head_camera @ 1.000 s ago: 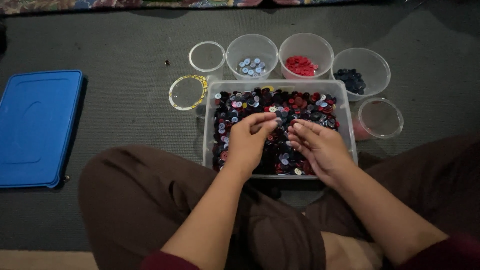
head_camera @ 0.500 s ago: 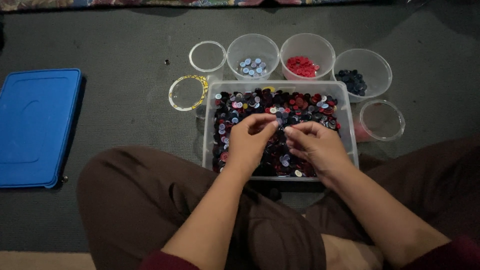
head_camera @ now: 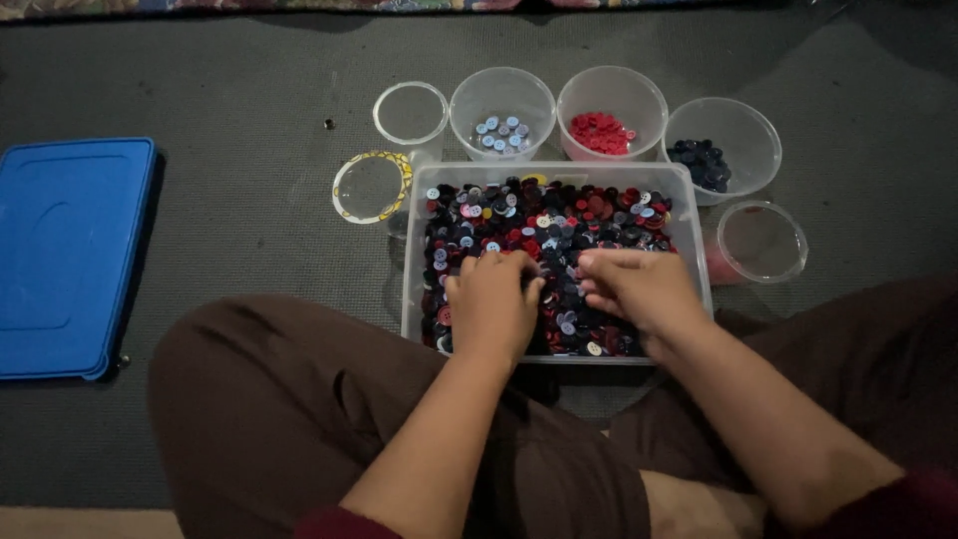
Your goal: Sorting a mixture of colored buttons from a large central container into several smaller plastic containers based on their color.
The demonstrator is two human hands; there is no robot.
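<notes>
A clear rectangular tub point(head_camera: 689, 215) sits on the floor in front of my crossed legs, filled with mixed red, navy, pale blue and white buttons point(head_camera: 559, 220). My left hand point(head_camera: 494, 304) lies palm down on the near-left part of the heap, fingers curled into the buttons. My right hand point(head_camera: 639, 289) rests on the near-right part, fingers pointing left, fingertips close to the left hand's. Whether either hand pinches a button is hidden by the fingers.
Behind the tub stand an empty small clear cup point(head_camera: 411, 90), a bowl of pale blue buttons point(head_camera: 502, 135), a bowl of red buttons point(head_camera: 602, 132) and a bowl of navy buttons point(head_camera: 704, 162). Beside it: a yellow-rimmed round lid point(head_camera: 344, 205), a clear cup point(head_camera: 761, 242), a blue tub lid point(head_camera: 65, 255).
Both hands have sunk lower onto the button heap and flattened. Earlier their fingertips were raised and pinched together over the tub's middle.
</notes>
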